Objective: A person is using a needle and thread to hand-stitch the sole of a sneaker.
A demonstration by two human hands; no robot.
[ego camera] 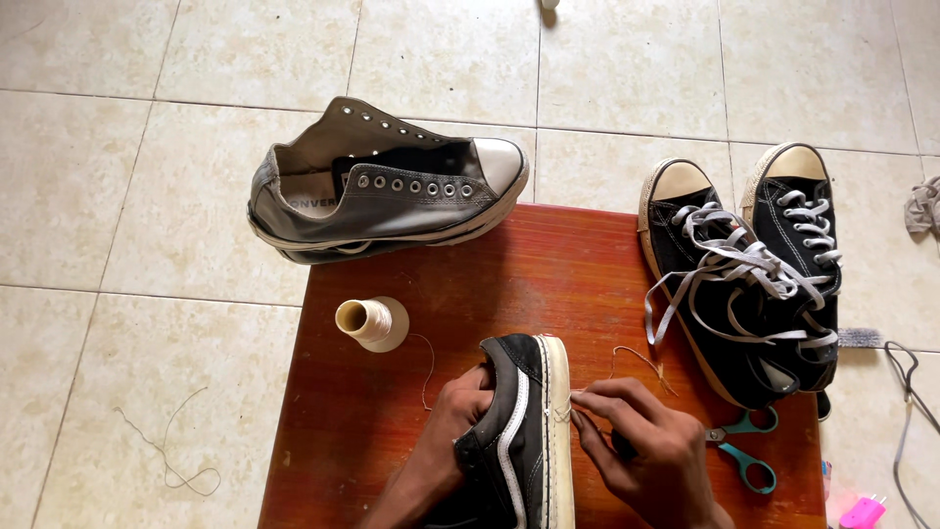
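A black sneaker with a white stripe and pale sole (524,421) lies on its side on the red-brown wooden table (548,264). My left hand (446,441) grips its upper from the left, fingers tucked into the opening. At the sole's edge my right hand (646,446) pinches a fine tan thread (641,360); any needle is too small to see. A cream spool of thread (372,323) stands on the table to the left, its loose strand trailing toward the shoe.
Grey laceless sneakers (387,186) sit stacked at the table's far left corner. A black laced pair (749,274) rests at the right edge. Teal-handled scissors (749,451) lie by my right wrist. Loose thread (171,451) lies on the tiled floor.
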